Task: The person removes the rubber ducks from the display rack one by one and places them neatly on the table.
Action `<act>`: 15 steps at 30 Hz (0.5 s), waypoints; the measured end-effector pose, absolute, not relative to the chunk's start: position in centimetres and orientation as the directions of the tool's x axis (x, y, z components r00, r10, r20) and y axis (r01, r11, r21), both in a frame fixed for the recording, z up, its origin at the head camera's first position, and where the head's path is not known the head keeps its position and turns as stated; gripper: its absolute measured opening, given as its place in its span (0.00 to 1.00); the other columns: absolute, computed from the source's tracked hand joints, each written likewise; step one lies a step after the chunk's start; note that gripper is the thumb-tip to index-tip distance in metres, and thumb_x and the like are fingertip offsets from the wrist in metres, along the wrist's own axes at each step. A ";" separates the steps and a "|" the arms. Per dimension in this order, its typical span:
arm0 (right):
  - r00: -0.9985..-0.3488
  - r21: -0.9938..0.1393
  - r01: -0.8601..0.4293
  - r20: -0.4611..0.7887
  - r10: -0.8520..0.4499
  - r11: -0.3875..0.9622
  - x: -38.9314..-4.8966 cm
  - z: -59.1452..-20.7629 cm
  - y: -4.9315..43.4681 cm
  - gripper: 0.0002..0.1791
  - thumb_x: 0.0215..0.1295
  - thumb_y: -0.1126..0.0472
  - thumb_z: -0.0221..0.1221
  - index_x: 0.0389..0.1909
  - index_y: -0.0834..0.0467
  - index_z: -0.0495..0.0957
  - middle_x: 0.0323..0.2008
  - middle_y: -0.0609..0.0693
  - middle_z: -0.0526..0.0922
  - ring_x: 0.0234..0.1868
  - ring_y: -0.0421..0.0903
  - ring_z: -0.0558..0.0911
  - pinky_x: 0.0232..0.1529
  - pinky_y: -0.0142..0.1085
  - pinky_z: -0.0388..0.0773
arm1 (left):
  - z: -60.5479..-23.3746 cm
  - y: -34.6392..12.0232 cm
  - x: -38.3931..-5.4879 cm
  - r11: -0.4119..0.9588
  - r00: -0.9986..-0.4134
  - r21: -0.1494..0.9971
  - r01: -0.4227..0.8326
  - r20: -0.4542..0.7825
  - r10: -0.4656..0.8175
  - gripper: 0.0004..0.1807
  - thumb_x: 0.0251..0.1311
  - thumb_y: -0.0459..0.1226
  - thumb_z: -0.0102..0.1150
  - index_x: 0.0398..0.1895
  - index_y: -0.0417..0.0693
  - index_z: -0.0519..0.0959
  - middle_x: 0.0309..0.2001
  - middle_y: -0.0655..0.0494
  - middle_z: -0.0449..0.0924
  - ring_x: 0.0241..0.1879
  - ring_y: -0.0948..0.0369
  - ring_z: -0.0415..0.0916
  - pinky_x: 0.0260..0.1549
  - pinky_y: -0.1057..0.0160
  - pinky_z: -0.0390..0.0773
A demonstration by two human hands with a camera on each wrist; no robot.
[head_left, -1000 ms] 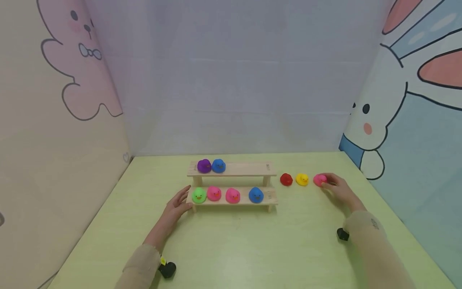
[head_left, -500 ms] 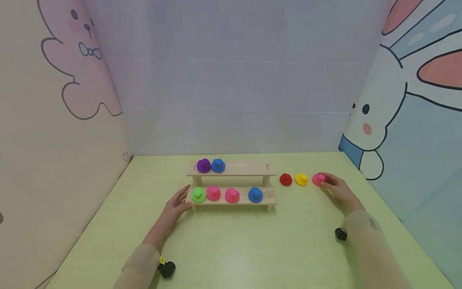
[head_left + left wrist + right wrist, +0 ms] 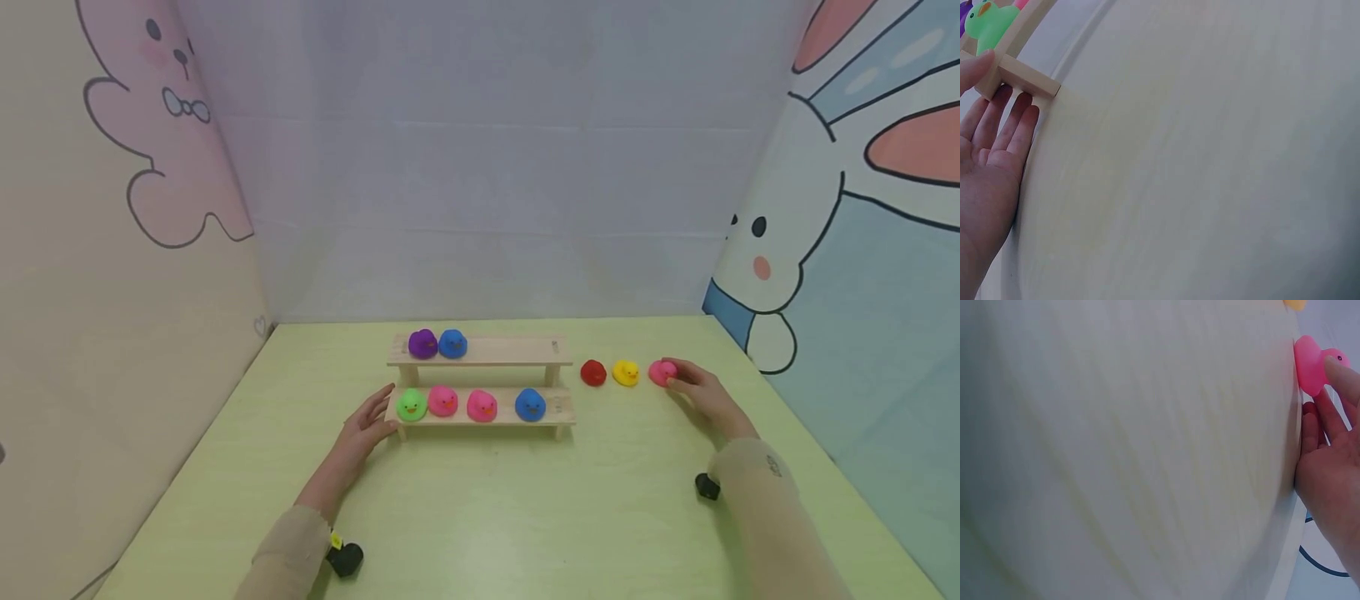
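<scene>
At the table's right side my right hand (image 3: 705, 396) holds a pink rubber duck (image 3: 660, 372), thumb on its near side. The right wrist view shows this pink duck (image 3: 1310, 365) low at the tabletop, pinched between thumb and fingers. My left hand (image 3: 366, 427) grips the left end of a two-tier wooden rack (image 3: 502, 423). From the left wrist, the thumb lies at the plank's edge beside a green duck (image 3: 991, 25), with the fingertips against the rack's end (image 3: 1029, 76). The lower tier bears green (image 3: 412, 406), two pink (image 3: 443, 402) and blue ducks (image 3: 530, 405).
On the upper tier (image 3: 510, 348) sit a purple duck (image 3: 423, 344) and a blue duck (image 3: 453, 343), to the left. A red duck (image 3: 593, 372) and a yellow duck (image 3: 626, 372) lie on the table between rack and right hand. Fabric walls enclose the back and sides.
Hands, rack and ducks keep their places relative to each other. Only a very slight leftward shift of the whole head view shows.
</scene>
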State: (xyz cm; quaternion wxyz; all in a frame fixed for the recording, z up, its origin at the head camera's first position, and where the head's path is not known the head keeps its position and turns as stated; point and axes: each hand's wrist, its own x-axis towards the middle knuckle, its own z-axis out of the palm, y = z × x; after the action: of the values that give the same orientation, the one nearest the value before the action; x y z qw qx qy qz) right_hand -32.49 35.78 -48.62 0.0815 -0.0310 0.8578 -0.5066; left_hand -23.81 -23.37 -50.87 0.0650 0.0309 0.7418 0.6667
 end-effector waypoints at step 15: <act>-0.984 -0.876 0.031 -0.110 -0.138 0.481 -32.6 -49.0 35.9 0.35 0.77 0.53 0.49 0.77 0.60 0.50 0.75 0.68 0.52 0.74 0.67 0.52 0.75 0.65 0.48 | -50.6 -23.2 -23.6 0.113 -0.989 0.992 -0.055 -0.070 0.127 0.38 0.68 0.38 0.56 0.78 0.59 0.53 0.76 0.47 0.58 0.74 0.48 0.59 0.75 0.45 0.56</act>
State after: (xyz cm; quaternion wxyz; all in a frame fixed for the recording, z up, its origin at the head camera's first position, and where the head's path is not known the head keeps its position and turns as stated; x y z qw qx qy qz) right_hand -32.59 35.93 -48.97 0.0829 -0.0311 0.8564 -0.5086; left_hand -23.63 -23.19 -50.60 0.0686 0.0243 0.7428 0.6655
